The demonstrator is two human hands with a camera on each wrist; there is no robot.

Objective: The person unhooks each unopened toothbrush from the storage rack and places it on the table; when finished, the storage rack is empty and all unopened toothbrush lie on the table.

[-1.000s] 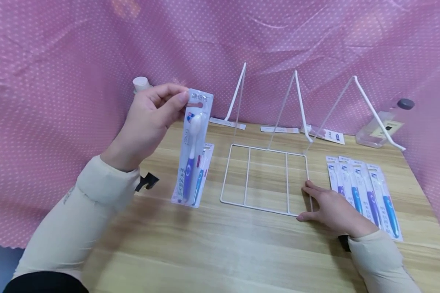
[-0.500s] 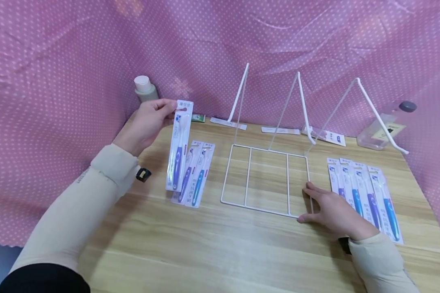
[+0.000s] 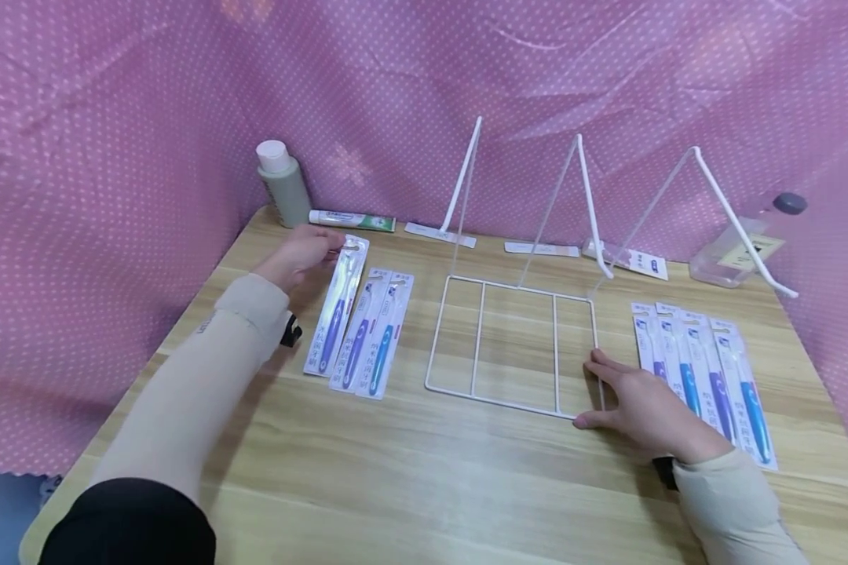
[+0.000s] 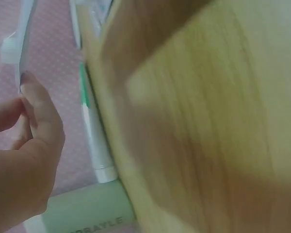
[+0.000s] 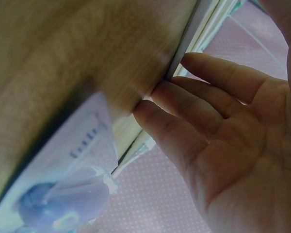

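The left hand (image 3: 298,256) pinched the top of a packaged toothbrush (image 3: 335,307) that lay flat on the wooden table (image 3: 410,479), its long axis running front to back with the brush head toward the pink curtain (image 3: 113,157), just beside two more packs (image 3: 371,333). The right hand (image 3: 643,408) rested with fingers straight against the near right corner of the white wire rack (image 3: 512,345), apparently touching it, with four packs (image 3: 703,377) close on its right. A grey bottle (image 3: 283,184) and a toothpaste tube (image 3: 352,220) stood behind the left hand at the table's far edge; bare wood lay open toward the near edge.

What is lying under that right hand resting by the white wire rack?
The right hand lies flat on the wooden table, fingertips touching the wire rack. It overlaps the nearest toothbrush pack; what its palm covers is hidden.
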